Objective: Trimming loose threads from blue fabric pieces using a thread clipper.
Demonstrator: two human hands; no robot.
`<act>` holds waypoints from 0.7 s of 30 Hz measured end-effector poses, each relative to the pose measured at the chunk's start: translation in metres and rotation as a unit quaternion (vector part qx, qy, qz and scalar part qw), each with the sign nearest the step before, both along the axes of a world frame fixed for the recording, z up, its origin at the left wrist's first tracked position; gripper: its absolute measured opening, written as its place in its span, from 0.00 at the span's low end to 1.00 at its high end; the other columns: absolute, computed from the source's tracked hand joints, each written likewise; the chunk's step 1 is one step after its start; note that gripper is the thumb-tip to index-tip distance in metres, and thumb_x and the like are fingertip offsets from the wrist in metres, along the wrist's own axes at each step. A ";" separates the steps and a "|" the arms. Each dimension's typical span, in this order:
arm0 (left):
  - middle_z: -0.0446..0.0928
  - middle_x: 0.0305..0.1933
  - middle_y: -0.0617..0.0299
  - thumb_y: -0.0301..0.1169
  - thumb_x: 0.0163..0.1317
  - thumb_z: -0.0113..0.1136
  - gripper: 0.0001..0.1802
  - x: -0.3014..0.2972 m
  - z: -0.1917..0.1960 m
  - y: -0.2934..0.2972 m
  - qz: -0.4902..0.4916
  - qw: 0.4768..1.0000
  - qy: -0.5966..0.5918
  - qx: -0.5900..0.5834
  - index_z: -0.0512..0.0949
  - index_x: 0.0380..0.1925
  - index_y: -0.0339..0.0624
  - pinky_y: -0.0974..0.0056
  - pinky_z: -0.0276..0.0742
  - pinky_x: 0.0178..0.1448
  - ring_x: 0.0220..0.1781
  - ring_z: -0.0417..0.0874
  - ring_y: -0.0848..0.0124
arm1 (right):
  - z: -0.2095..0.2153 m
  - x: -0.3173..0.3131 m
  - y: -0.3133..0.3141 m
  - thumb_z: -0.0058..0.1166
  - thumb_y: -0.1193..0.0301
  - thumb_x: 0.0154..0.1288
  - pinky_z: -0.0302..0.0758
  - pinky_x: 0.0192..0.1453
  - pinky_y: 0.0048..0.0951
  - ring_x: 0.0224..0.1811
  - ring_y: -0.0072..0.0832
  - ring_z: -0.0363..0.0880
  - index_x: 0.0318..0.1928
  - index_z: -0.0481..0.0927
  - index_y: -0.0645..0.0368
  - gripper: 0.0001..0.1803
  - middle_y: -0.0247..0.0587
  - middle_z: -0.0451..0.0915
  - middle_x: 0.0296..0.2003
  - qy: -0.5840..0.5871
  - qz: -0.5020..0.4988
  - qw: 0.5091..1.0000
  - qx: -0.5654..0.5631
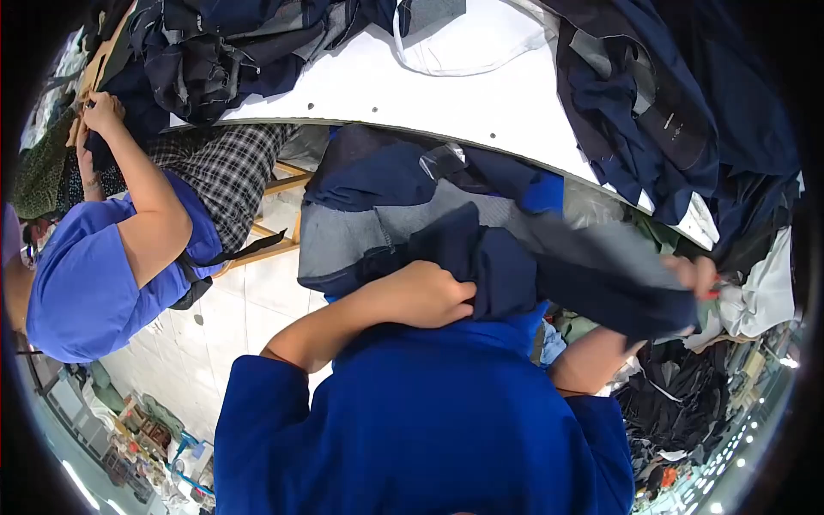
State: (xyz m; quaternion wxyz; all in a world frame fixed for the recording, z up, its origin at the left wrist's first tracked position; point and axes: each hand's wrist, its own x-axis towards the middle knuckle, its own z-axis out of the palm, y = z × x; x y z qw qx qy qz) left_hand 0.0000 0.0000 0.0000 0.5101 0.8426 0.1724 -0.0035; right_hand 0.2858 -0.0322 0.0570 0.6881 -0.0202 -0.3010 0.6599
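A dark navy garment (506, 266) with a grey inner side lies spread over my lap, its right part stretched out sideways. My left hand (425, 293) is closed, knuckles up, on a bunched navy fold near my waist. Out to the right, my right hand (691, 275) is curled around the far end of the same cloth and is smeared by motion. The cloth covers much of that hand and wrist. Something small and red (712, 293) shows beside its fingers, too blurred to name. A shiny dark patch (443, 160) sits on the garment's upper part.
A white table (481, 94) runs across in front, with navy garments piled at its left (206, 69) and right (652, 94). At left a co-worker in a blue shirt (94, 283) sits by a wooden frame. Dark cloth (674, 395) and white cloth (760, 292) lie at right.
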 end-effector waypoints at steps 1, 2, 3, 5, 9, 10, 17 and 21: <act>0.73 0.18 0.47 0.42 0.63 0.51 0.16 -0.001 0.004 0.000 0.011 1.000 -0.027 -0.012 0.71 0.26 0.42 0.51 0.72 0.29 0.25 0.77 0.48 | -0.001 -0.001 0.000 0.54 0.55 0.59 0.67 0.45 0.20 0.39 0.30 0.71 0.25 0.64 0.54 0.19 0.48 0.72 0.28 0.003 0.002 1.000 0.000; 0.73 0.18 0.50 0.42 0.64 0.49 0.16 -0.005 0.006 0.007 -0.004 0.999 -0.032 -0.043 0.73 0.24 0.43 0.52 0.71 0.29 0.25 0.77 0.51 | 0.003 0.000 -0.002 0.52 0.63 0.59 0.65 0.40 0.20 0.33 0.26 0.68 0.24 0.63 0.54 0.15 0.40 0.69 0.26 -0.172 -0.039 0.972 -0.157; 0.73 0.18 0.52 0.42 0.64 0.49 0.16 -0.011 0.014 0.023 -0.052 0.995 -0.034 -0.073 0.72 0.24 0.44 0.53 0.70 0.28 0.25 0.77 0.52 | 0.011 -0.017 0.011 0.51 0.69 0.55 0.65 0.39 0.22 0.33 0.26 0.67 0.23 0.62 0.55 0.12 0.39 0.69 0.28 -0.405 -0.008 0.879 -0.252; 0.73 0.19 0.55 0.42 0.64 0.49 0.15 -0.016 0.031 0.042 -0.114 0.987 -0.045 -0.106 0.73 0.24 0.46 0.56 0.68 0.27 0.24 0.76 0.55 | -0.007 -0.042 0.035 0.48 0.78 0.47 0.67 0.47 0.27 0.40 0.31 0.70 0.29 0.68 0.64 0.07 0.46 0.75 0.38 -0.643 -0.006 0.744 -0.181; 0.76 0.21 0.56 0.38 0.62 0.51 0.10 -0.026 0.038 0.051 0.072 0.988 -0.097 -0.098 0.78 0.34 0.47 0.59 0.70 0.27 0.24 0.78 0.57 | -0.092 -0.085 0.028 0.44 0.72 0.60 0.70 0.53 0.30 0.47 0.39 0.76 0.43 0.77 0.64 0.14 0.45 0.79 0.45 -0.661 0.099 0.742 -0.060; 0.76 0.21 0.56 0.32 0.60 0.52 0.08 -0.026 0.034 0.054 0.182 0.970 -0.125 -0.104 0.78 0.35 0.46 0.61 0.70 0.27 0.23 0.78 0.60 | -0.090 -0.099 0.020 0.42 0.74 0.60 0.71 0.51 0.30 0.45 0.40 0.77 0.42 0.77 0.64 0.13 0.47 0.79 0.43 -0.599 0.288 0.690 -0.286; 0.69 0.57 0.52 0.31 0.53 0.61 0.15 -0.065 -0.024 0.068 0.393 0.853 0.098 0.330 0.75 0.41 0.42 0.55 0.65 0.56 0.55 0.70 0.52 | -0.079 -0.077 0.015 0.49 0.73 0.55 0.70 0.54 0.27 0.50 0.33 0.77 0.47 0.76 0.64 0.18 0.47 0.79 0.44 -0.662 0.132 0.735 -0.066; 0.72 0.56 0.49 0.25 0.52 0.61 0.13 -0.061 -0.019 0.047 0.322 0.909 0.021 0.263 0.72 0.38 0.39 0.54 0.65 0.61 0.59 0.70 0.51 | -0.063 -0.049 0.022 0.53 0.80 0.54 0.67 0.40 0.17 0.35 0.15 0.68 0.47 0.75 0.63 0.17 0.30 0.72 0.33 -0.683 0.030 0.711 -0.164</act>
